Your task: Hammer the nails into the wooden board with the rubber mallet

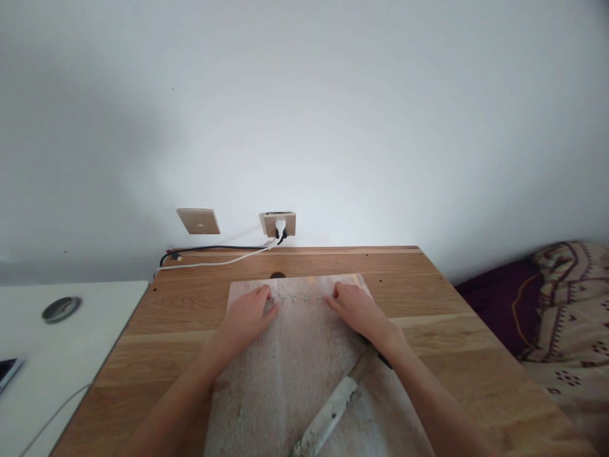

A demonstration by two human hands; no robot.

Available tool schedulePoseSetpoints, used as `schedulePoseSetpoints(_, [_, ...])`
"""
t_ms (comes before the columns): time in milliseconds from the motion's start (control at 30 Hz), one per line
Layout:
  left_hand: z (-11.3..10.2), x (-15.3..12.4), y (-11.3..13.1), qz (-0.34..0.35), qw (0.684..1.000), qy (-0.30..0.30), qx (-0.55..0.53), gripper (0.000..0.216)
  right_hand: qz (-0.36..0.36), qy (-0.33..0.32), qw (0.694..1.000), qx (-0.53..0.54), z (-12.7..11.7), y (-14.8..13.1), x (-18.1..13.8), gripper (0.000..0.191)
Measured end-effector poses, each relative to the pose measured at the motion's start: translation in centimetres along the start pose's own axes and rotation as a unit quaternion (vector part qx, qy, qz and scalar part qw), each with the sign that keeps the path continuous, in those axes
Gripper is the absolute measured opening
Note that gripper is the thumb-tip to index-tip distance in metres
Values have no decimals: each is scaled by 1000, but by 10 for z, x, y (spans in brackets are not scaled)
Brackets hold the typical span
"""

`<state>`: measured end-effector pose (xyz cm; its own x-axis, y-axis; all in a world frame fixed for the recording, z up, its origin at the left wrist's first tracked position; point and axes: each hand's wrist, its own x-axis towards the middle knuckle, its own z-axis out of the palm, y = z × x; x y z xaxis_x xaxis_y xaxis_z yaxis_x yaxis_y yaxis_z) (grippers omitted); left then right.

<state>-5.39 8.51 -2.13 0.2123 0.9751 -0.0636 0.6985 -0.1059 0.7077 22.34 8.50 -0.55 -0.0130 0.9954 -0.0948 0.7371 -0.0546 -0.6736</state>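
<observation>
A pale, worn wooden board [280, 374] lies on the wooden table. Near its far edge stand several small metal nails [294, 298] in a row. At the left end of this row is my left hand [250, 314], its thumb and forefinger curled together; what they pinch is too small to make out. My right hand [354, 308] is at the other end, fingertips closed beside a faint thin thing I cannot identify. A hammer [328, 412] with a worn grey-white handle lies slanted across the board, its dark head partly hidden beneath my right wrist.
Behind the wooden table [162, 355] is a wall with a socket [290, 226] and white plug. A white cable [214, 263] and a black one trail along the back edge. On the left, a white table [95, 301] bears a round grey object [61, 308]. Patterned bedding [575, 304] lies right.
</observation>
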Motion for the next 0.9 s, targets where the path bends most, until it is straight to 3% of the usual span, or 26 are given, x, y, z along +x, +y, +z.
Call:
schedulePoseSetpoints(133, [4, 8, 8, 7, 1000, -9, 25, 12, -16, 2, 1000, -22, 7, -6, 4, 23])
schedulePoseSetpoints(267, [-1, 15, 11, 7, 1000, 18, -20, 23, -36, 8, 999, 31, -4, -7, 0, 18])
schedulePoseSetpoints(367, [-5, 14, 8, -4, 996, 21, -82, 34, -41, -8, 996, 79, -11, -5, -5, 32])
schedulePoseSetpoints(467, [-4, 12, 4, -8, 993, 5, -114, 40, -42, -18, 997, 61, -8, -6, -6, 42])
schedulePoseSetpoints(700, [10, 10, 10, 30, 999, -6, 8, 21, -40, -24, 995, -87, 16, -26, -1, 23])
schedulePoseSetpoints(800, [12, 11, 17, 48, 997, -23, 59, 6, -41, -18, 995, -95, 17, -32, 1, 15])
schedulePoseSetpoints(900, [11, 15, 21, 61, 994, -43, 82, 9, -49, 4, 997, -54, 9, -32, 3, 17])
